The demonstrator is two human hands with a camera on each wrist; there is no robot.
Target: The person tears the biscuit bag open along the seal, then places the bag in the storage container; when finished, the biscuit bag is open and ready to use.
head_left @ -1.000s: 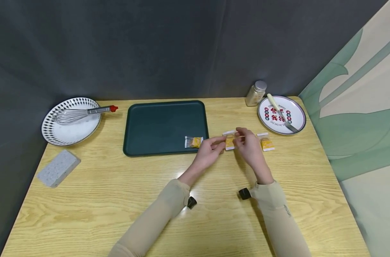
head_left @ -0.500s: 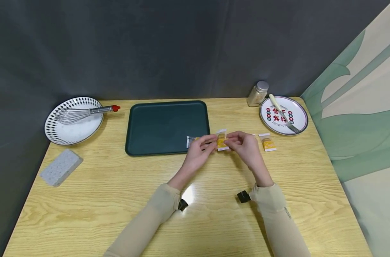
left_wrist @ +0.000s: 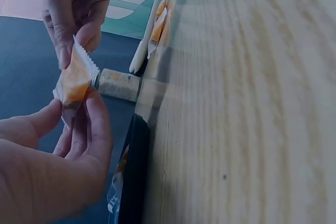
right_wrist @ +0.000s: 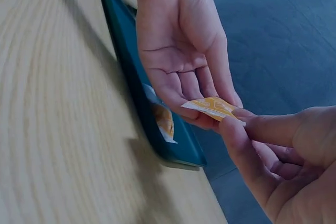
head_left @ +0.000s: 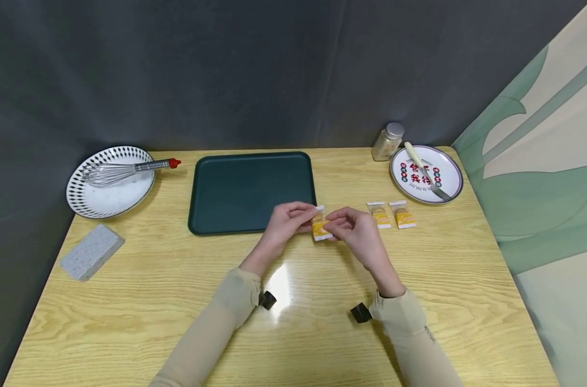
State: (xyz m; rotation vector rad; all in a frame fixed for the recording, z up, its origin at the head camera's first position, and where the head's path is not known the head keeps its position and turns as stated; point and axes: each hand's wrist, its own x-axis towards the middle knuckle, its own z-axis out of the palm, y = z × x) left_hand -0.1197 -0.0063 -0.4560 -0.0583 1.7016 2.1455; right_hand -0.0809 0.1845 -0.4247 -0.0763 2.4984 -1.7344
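Observation:
Above the table, close to the tray's front right corner, a small wrapped snack packet [head_left: 320, 226], clear and yellow with white crimped ends, is off the surface. My left hand [head_left: 284, 226] pinches its left edge between thumb and fingers. Thumb and index finger of my right hand [head_left: 356, 231] pinch the opposite side, as the right wrist view also shows. Another wrapped snack packet [right_wrist: 164, 121] lies in the dark green tray [head_left: 250, 193]; in the head view my left hand hides it. Two more snack packets [head_left: 379, 215] [head_left: 402, 215] lie side by side right of my right hand.
Back right, a plate [head_left: 448, 166] with a fork [head_left: 426, 174] on it stands beside a lidded jar [head_left: 387, 142]. On the left, a patterned plate [head_left: 109, 201] bears a whisk [head_left: 129, 170], with a grey speckled block [head_left: 92, 252] in front.
Both hands have moved left and toward the table's front edge. The snack packet has been lifted from the table and carried left with them, uncovering the packet to its right.

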